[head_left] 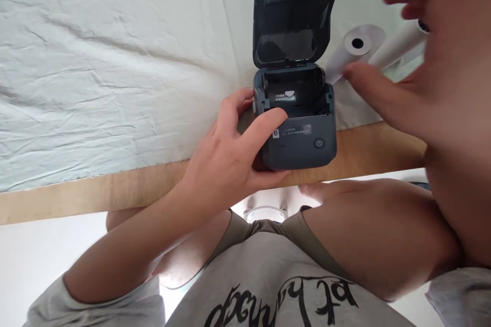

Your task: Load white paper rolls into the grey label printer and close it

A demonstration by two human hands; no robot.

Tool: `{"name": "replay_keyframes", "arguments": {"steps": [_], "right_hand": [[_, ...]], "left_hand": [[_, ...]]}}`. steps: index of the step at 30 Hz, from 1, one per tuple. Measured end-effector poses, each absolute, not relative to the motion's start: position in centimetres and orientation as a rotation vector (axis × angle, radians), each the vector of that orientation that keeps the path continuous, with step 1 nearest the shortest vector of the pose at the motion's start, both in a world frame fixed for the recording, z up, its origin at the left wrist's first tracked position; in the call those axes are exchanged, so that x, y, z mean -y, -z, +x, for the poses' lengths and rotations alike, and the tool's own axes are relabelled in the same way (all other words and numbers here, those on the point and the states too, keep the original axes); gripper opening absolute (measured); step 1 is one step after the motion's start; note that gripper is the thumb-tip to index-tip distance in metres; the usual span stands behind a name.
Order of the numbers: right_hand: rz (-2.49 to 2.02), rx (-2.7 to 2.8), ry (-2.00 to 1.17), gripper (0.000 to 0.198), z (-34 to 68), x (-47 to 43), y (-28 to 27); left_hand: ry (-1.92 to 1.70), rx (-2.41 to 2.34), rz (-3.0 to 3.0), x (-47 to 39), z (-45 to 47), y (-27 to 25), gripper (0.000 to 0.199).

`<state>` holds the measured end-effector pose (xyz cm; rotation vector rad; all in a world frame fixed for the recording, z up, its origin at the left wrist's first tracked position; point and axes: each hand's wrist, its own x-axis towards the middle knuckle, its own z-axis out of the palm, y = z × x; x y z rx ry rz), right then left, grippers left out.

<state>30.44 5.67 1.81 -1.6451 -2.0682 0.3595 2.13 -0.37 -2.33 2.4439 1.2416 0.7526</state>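
Observation:
My left hand [238, 143] grips a dark blue label printer [299, 145] by its left side, thumb over the front edge of the open compartment. The printer's lid [297, 15] is swung up, and a small white scrap lies inside the bay beside a printed label. My right hand [418, 66] is raised at the right, thumb and fingers spread apart, nothing visible between them. Behind its thumb stands a white paper roll [355, 48] with a black core. A second white roll [401, 46] lies next to it, partly hidden by my right hand.
A pale, wrinkled cloth [115, 61] covers the table. Its bare wooden edge [153, 184] runs along the front, close to my lap. My legs and printed grey shirt [276, 281] are below the edge.

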Motion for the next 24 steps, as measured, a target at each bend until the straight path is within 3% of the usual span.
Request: {"name": "replay_keyframes", "arguments": {"steps": [10, 18, 24], "right_hand": [[-1.718, 2.146, -0.415, 0.065, 30.5, -6.9, -0.2], [-1.709, 2.147, -0.493, 0.089, 31.0, -6.7, 0.3], [-1.592, 2.233, -0.337, 0.075, 30.7, -6.8, 0.4]], "left_hand": [[-0.707, -1.219, 2.466, 0.6, 1.8, 2.4, 0.064], [-0.690, -1.248, 2.487, 0.7, 1.9, 2.3, 0.058], [-0.680, -1.260, 2.479, 0.7, 2.0, 2.2, 0.059]]}}
